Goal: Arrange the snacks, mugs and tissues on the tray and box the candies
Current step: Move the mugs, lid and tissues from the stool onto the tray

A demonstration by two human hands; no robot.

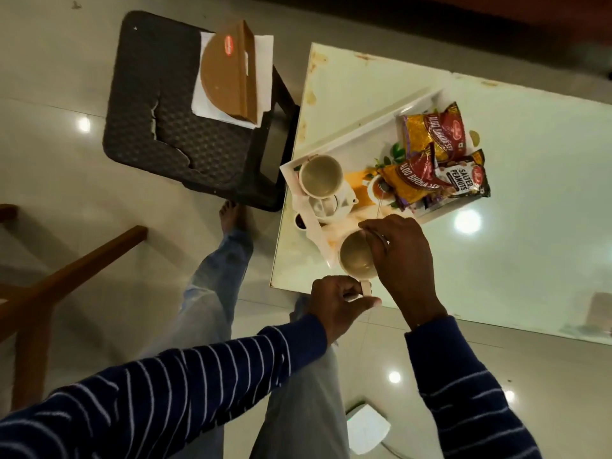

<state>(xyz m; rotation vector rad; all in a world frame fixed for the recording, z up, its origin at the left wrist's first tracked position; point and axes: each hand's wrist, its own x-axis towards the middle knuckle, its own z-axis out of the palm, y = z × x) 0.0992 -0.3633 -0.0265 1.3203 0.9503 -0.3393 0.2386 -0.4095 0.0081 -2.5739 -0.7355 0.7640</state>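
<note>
A white tray (347,137) lies on the pale table (513,193). One cream mug (320,175) stands upright in the tray's near-left corner. Several snack packets (440,160) lie at the tray's far end. A second cream mug (356,256) is at the tray's near edge; my left hand (337,301) pinches its handle and my right hand (400,256) rests its fingers on its rim. A brown candy box (228,72) lies on white tissues (265,48) on a dark stool.
The dark woven stool (172,120) stands left of the table. A wooden chair frame (66,279) is at the far left. My legs and bare foot (231,217) are by the table's corner. A white paper (366,429) lies on the glossy floor.
</note>
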